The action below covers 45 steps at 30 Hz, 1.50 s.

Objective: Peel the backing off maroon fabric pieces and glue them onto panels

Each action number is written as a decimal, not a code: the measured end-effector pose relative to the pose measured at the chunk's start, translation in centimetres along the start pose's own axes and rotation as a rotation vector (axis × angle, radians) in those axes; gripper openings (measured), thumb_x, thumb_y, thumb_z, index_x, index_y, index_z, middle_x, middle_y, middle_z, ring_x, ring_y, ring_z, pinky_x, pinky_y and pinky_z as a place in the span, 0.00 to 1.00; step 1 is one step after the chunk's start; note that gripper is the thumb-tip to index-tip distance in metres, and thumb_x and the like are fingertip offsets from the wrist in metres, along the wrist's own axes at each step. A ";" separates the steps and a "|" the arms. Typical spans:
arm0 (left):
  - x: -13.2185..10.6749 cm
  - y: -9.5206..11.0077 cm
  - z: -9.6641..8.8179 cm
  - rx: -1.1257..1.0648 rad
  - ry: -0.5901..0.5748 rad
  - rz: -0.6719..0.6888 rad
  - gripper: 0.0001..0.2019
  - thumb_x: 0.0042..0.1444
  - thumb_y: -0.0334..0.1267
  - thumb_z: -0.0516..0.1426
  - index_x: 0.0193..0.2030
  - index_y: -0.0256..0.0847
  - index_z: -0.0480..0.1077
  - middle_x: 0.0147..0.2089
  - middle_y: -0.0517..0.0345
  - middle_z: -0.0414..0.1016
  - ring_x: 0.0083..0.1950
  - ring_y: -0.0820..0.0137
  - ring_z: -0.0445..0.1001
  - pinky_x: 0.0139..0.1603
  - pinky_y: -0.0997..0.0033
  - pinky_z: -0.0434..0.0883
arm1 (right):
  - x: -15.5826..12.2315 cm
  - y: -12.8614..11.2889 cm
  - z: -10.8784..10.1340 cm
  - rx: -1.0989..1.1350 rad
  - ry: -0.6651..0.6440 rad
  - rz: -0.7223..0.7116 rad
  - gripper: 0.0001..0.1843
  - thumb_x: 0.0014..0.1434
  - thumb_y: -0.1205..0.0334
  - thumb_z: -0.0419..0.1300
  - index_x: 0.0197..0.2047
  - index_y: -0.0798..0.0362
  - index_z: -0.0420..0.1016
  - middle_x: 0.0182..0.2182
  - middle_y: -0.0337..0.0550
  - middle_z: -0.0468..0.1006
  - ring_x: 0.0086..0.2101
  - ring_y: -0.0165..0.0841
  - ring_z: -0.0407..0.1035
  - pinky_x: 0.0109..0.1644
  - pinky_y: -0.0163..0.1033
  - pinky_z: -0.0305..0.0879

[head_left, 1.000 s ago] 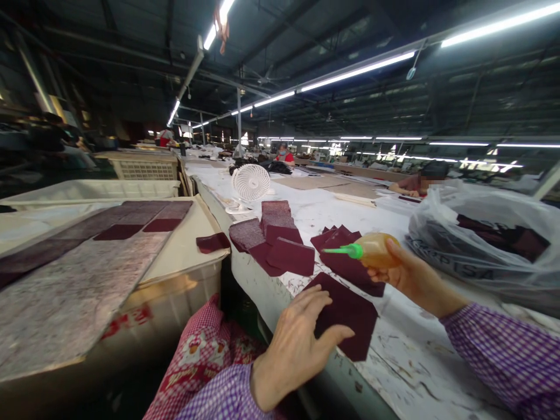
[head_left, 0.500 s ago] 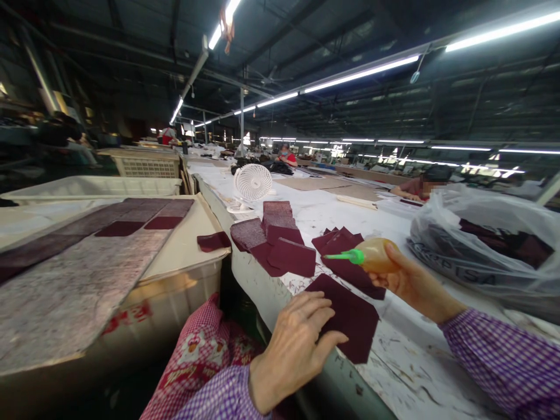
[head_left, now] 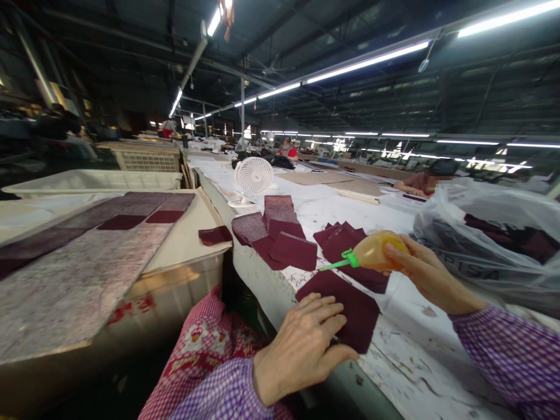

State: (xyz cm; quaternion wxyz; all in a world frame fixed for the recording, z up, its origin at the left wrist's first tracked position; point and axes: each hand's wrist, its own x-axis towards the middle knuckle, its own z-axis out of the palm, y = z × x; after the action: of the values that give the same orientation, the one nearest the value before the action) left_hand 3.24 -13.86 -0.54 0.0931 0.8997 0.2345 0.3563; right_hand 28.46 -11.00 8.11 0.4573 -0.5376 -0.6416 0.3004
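Observation:
My left hand point(head_left: 308, 341) lies palm down over the near edge of a dark maroon fabric piece point(head_left: 354, 309) on the table, its thumb spread from the fingers. In my right hand point(head_left: 422, 271) is a squeeze glue bottle point(head_left: 378, 251) with amber contents, tilted so its thin green nozzle points left and slightly down. The nozzle tip hovers above the far edge of that piece. Behind the bottle lies a fanned pile of maroon pieces point(head_left: 339, 239). To its left, more maroon pieces point(head_left: 293, 251) overlap, some with a speckled surface.
A white fan point(head_left: 254, 176) stands on the table point(head_left: 301, 204). At right sits a clear plastic bag point(head_left: 485, 233) of dark cloth. Left of the table, a cream bin point(head_left: 184, 286) carries a board with maroon pieces point(head_left: 122, 222). Co-workers sit farther back, one person point(head_left: 422, 181) at right.
The glue bottle has tipped nozzle-down, its tip lowering toward the piece's far edge. My left hand has shifted slightly right, and the piece under it has turned a little.

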 end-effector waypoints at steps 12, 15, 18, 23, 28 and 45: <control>0.0 0.2 -0.2 -0.025 -0.014 -0.018 0.21 0.59 0.50 0.52 0.52 0.39 0.69 0.57 0.51 0.70 0.60 0.65 0.65 0.63 0.60 0.60 | -0.2 -1.3 0.9 -0.142 0.075 -0.049 0.20 0.52 0.44 0.61 0.35 0.52 0.67 0.27 0.39 0.69 0.27 0.30 0.63 0.28 0.35 0.61; 0.0 0.2 -0.1 -0.038 -0.012 -0.019 0.21 0.59 0.50 0.52 0.52 0.39 0.69 0.57 0.51 0.70 0.60 0.64 0.65 0.63 0.59 0.60 | -0.3 -1.5 1.1 -0.195 0.104 -0.070 0.21 0.50 0.43 0.61 0.34 0.53 0.68 0.26 0.39 0.68 0.26 0.30 0.62 0.27 0.35 0.61; -0.1 0.1 0.0 -0.034 -0.016 -0.020 0.21 0.59 0.50 0.52 0.52 0.39 0.68 0.58 0.51 0.69 0.61 0.64 0.65 0.64 0.60 0.59 | -0.2 -1.5 1.1 -0.236 0.105 -0.098 0.21 0.51 0.42 0.61 0.33 0.52 0.68 0.26 0.39 0.68 0.25 0.30 0.62 0.26 0.35 0.61; -0.1 0.1 0.1 -0.029 -0.028 -0.021 0.21 0.60 0.50 0.52 0.53 0.39 0.68 0.58 0.53 0.69 0.61 0.65 0.64 0.64 0.61 0.58 | -0.1 -0.8 0.9 -0.249 0.093 -0.142 0.18 0.53 0.44 0.60 0.35 0.51 0.67 0.27 0.38 0.68 0.25 0.30 0.62 0.26 0.35 0.61; 0.0 0.0 -0.1 -0.020 -0.027 -0.023 0.21 0.59 0.50 0.52 0.53 0.39 0.68 0.58 0.52 0.69 0.61 0.66 0.65 0.64 0.62 0.59 | -0.2 -0.9 1.0 -0.309 0.111 -0.144 0.19 0.52 0.43 0.60 0.35 0.51 0.67 0.27 0.38 0.69 0.26 0.31 0.63 0.27 0.35 0.61; 0.1 0.3 -0.6 0.026 -0.129 -0.061 0.23 0.60 0.54 0.49 0.53 0.39 0.66 0.66 0.49 0.56 0.68 0.61 0.51 0.65 0.58 0.57 | -0.4 -0.6 1.0 -0.532 0.127 -0.195 0.20 0.53 0.42 0.58 0.33 0.51 0.64 0.26 0.35 0.67 0.26 0.30 0.61 0.28 0.35 0.57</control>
State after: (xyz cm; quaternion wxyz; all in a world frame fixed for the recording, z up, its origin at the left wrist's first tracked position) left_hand 2.98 -14.14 0.05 0.1073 0.9143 0.2600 0.2916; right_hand 27.31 -11.43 8.17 0.3661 -0.5922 -0.7166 0.0418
